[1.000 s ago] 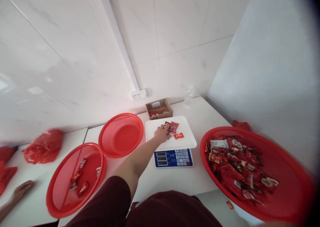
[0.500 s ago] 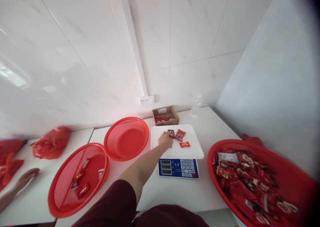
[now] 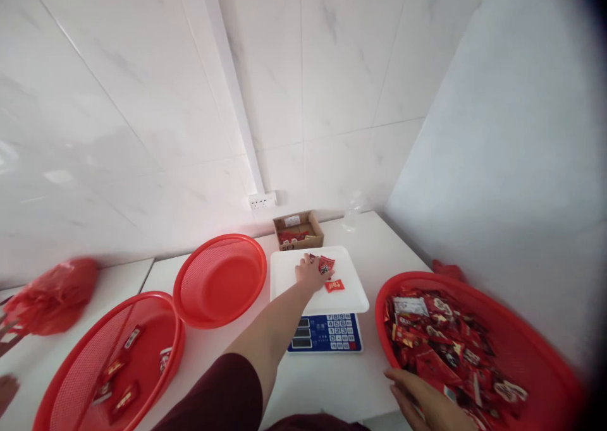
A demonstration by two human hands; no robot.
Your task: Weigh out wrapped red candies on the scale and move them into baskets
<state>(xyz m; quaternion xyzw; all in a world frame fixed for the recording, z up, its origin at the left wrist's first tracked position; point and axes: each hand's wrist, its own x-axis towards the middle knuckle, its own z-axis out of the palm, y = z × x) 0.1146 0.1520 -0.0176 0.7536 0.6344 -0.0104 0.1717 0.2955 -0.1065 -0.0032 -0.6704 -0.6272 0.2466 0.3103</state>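
Note:
My left hand (image 3: 310, 274) reaches over the white pan (image 3: 351, 300) of a blue weighing scale (image 3: 325, 334). Its fingers are spread on and around small red snack packets (image 3: 326, 265); they partly hide what lies beneath. An orange-red packet (image 3: 334, 285) lies flat on the pan just in front of the hand. At the lower right, my right hand (image 3: 429, 400) is open with fingers stretched out, at the near rim of a large red basket (image 3: 540, 349). That basket holds many red packets (image 3: 439, 342).
A red basket (image 3: 219, 285) stands left of the scale. Nearer, another basket (image 3: 164, 355) holds several packets. Behind the pan are a cardboard box (image 3: 298, 229) with packets and a clear bottle (image 3: 351, 213). A red plastic bag (image 3: 57, 295) and another person's hand (image 3: 7, 390) are at far left.
My left hand has loosened from a pinch on a packet to spread fingers over the packets. My right hand has come into view at the right-hand basket. The camera view has swung right.

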